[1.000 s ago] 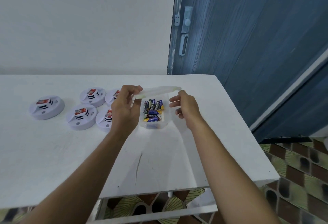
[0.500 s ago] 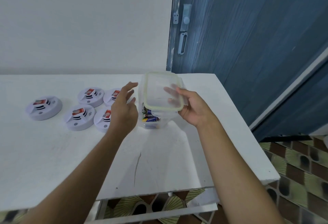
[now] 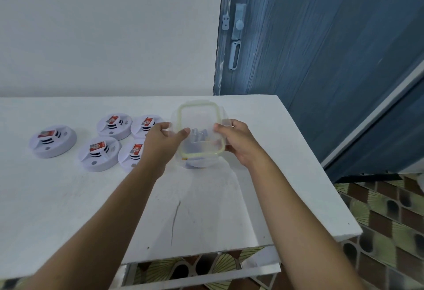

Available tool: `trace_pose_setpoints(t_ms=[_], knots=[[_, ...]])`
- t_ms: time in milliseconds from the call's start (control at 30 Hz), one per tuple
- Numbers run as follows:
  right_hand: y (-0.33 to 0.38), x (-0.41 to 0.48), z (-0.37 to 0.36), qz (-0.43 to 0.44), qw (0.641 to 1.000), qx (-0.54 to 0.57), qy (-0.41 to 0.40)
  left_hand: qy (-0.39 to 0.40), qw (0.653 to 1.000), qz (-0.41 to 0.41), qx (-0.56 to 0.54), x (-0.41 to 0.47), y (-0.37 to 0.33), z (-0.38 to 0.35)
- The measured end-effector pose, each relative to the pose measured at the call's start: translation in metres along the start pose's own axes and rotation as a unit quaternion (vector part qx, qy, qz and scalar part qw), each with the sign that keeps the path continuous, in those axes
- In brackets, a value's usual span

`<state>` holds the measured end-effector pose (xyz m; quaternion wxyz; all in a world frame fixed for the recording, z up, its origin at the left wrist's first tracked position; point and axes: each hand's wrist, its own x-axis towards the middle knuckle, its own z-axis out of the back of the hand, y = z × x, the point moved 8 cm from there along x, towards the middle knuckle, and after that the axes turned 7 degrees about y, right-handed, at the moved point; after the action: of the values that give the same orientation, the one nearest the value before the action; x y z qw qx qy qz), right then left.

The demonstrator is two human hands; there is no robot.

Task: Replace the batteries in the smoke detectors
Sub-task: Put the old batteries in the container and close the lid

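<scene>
- A white table (image 3: pixel 68 197) fills the lower part of the view, with its back edge against a plain pale wall (image 3: pixel 103 25).
- A thin dark scratch (image 3: pixel 175 218) runs across the table top near its front edge.
- To the right of the wall stands a blue wooden door (image 3: pixel 321 37) with a pale latch (image 3: pixel 237 25) near its left edge.
- Beyond the table's right and front edges lies a floor (image 3: pixel 378 209) of patterned brown and green tiles.
- Five white round smoke detectors (image 3: pixel 99 153) lie on the left half of the table. Four are clustered together and one is apart, further left. Each has a red label on top.
- A clear lid (image 3: pixel 202 153) with a yellow-green rim is held tilted above the table's middle, between both hands.
- The left hand (image 3: pixel 160 145) pinches the lid's left edge, with the thumb on top and the fingers hidden behind.
- The right hand (image 3: pixel 238 142) grips the lid's right edge, with the thumb on the rim and the fingers curled beneath.
- A clear box (image 3: pixel 199 163) stands on the table just under the lid.
- Batteries (image 3: pixel 199 134) show as a blur through the lid.
</scene>
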<state>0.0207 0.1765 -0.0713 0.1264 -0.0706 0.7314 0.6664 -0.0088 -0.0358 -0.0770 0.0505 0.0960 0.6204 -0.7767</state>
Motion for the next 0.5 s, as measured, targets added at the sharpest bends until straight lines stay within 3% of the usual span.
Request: trace_pose_setpoints(t_ms=[167, 500], knots=[[-0.002, 0.001, 0.010, 0.010, 0.988, -0.146, -0.057, -0.034, 0.997, -0.009, 0.075, -0.004, -0.002, 0.001], [-0.019, 0.016, 0.012, -0.003, 0.991, -0.117, -0.072, -0.036, 0.993, -0.002, 0.111, -0.002, 0.003, -0.001]])
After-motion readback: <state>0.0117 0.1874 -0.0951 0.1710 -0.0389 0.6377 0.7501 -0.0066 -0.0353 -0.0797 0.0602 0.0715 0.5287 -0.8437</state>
